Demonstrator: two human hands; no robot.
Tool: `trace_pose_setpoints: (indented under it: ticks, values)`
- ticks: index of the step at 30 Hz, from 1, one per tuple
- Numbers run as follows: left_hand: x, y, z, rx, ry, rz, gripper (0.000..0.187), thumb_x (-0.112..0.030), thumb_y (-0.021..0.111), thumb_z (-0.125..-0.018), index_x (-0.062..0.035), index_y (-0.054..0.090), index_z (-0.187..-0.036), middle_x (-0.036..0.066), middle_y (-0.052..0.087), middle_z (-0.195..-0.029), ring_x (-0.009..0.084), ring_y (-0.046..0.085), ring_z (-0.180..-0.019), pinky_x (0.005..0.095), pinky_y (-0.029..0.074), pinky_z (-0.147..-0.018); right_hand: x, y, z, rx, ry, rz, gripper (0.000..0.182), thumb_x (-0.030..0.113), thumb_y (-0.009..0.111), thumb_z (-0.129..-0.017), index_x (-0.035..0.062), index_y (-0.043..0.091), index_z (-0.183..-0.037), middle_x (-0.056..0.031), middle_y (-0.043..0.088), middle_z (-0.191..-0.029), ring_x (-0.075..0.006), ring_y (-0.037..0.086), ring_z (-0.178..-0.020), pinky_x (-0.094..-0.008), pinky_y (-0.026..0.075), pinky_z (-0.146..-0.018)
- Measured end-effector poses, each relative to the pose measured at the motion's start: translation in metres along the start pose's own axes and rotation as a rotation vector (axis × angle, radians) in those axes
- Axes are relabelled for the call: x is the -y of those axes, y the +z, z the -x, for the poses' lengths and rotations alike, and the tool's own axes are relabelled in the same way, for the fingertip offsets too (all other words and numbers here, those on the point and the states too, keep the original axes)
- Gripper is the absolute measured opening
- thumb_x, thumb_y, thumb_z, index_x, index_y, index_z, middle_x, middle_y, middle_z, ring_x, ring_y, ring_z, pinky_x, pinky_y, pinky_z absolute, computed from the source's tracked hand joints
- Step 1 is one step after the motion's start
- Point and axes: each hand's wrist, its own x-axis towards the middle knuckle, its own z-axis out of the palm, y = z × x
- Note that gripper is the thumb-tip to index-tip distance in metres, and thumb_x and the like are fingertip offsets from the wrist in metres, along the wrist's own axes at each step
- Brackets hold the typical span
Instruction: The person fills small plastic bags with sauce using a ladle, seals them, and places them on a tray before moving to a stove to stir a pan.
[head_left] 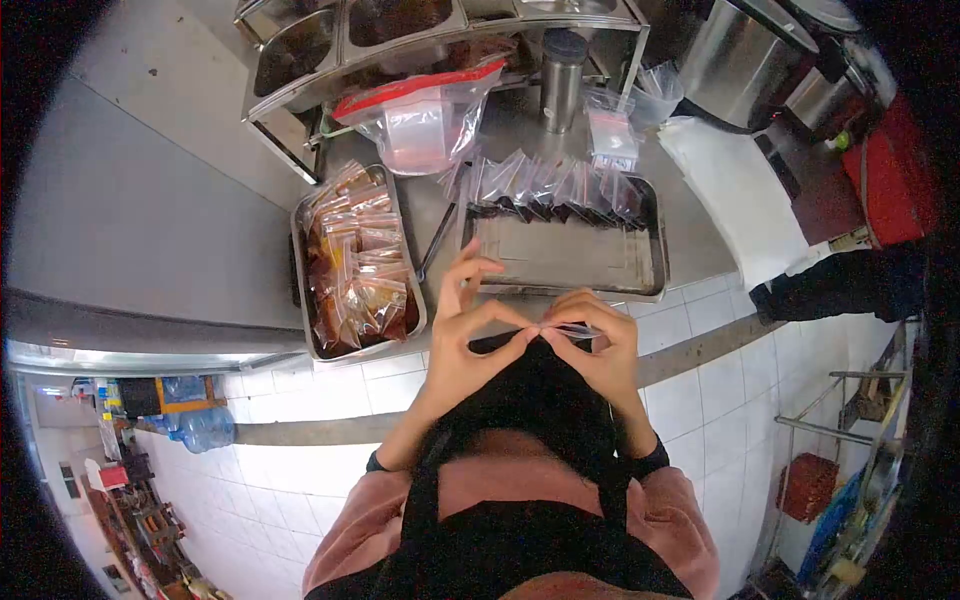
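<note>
Close to my body, in front of the black apron, both hands meet at a small clear zip bag [573, 331]. My left hand [468, 325] pinches one end of its top edge between thumb and index finger, the other fingers raised. Thumb and index of my right hand [600, 340] grip the same edge, and the bag shows between its fingers. What the bag contains is hidden. Just beyond my hands lies a metal tray [560, 262] with a row of zip bags [555, 190] holding something dark. Left of it, another tray [418, 310] is piled with zip bags of reddish-brown contents [355, 270].
A large red-topped zip bag [425, 120], a steel tumbler [563, 85] and a pack of clear bags [612, 135] stand behind the trays. A rack with metal pans [400, 25] rises at the back. White sheeting [735, 185] and a big pot [745, 65] are at right.
</note>
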Motion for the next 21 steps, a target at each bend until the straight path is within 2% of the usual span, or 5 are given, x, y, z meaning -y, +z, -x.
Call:
trace_pose_setpoints:
  ticks: [9,11,14,17,21]
  values:
    - [0.017,-0.010,-0.003,-0.131,-0.070,-0.030,0.007,-0.002,0.071,-0.068,-0.0061,0.065,-0.069,0.009,0.037,-0.112,0.0303,0.031,-0.123,0.0449,0.033,-0.099,-0.014,-0.018,-0.028,-0.074,0.014,0.102,0.010,-0.003,0.069,-0.067,0.0013,0.066,-0.076,-0.0081,0.064,-0.077,-0.0197,0.059,-0.081,-0.0308,0.045,-0.074]
    - [0.027,-0.015,-0.005,-0.222,-0.038,-0.219,0.008,-0.004,0.071,-0.067,-0.0053,0.065,-0.072,0.009,0.042,-0.107,0.0234,0.044,-0.103,0.0350,0.043,-0.081,-0.022,-0.018,-0.054,0.028,-0.115,0.221,0.006,0.000,0.068,-0.070,0.0024,0.067,-0.076,-0.0074,0.065,-0.076,-0.0183,0.059,-0.078,-0.0296,0.046,-0.072]
    - [0.042,-0.016,-0.013,-0.359,-0.092,-0.359,0.010,-0.005,0.070,-0.068,-0.0044,0.062,-0.074,0.009,0.043,-0.105,0.0191,0.048,-0.089,0.0302,0.042,-0.072,-0.037,-0.013,-0.109,0.291,-0.078,0.178,0.007,0.005,0.065,-0.074,0.0016,0.067,-0.079,-0.0091,0.064,-0.077,-0.0191,0.060,-0.072,-0.0286,0.047,-0.068]
    - [0.055,-0.009,-0.023,-0.357,-0.206,-0.519,0.011,-0.006,0.067,-0.069,-0.0022,0.059,-0.075,0.012,0.045,-0.103,0.0253,0.051,-0.090,0.0340,0.043,-0.075,-0.077,0.007,-0.167,0.655,0.005,0.226,0.013,0.008,0.064,-0.077,-0.0014,0.066,-0.086,-0.0107,0.066,-0.079,-0.0165,0.060,-0.064,-0.0270,0.048,-0.062]
    - [0.088,-0.003,-0.025,-0.320,-0.193,-0.762,0.011,-0.005,0.064,-0.070,0.0010,0.057,-0.075,0.014,0.048,-0.101,0.0344,0.049,-0.096,0.0407,0.041,-0.078,-0.117,0.021,-0.192,0.565,-0.229,0.323,0.016,0.011,0.064,-0.077,0.0008,0.066,-0.089,-0.0102,0.066,-0.081,-0.0157,0.062,-0.068,-0.0270,0.049,-0.065]
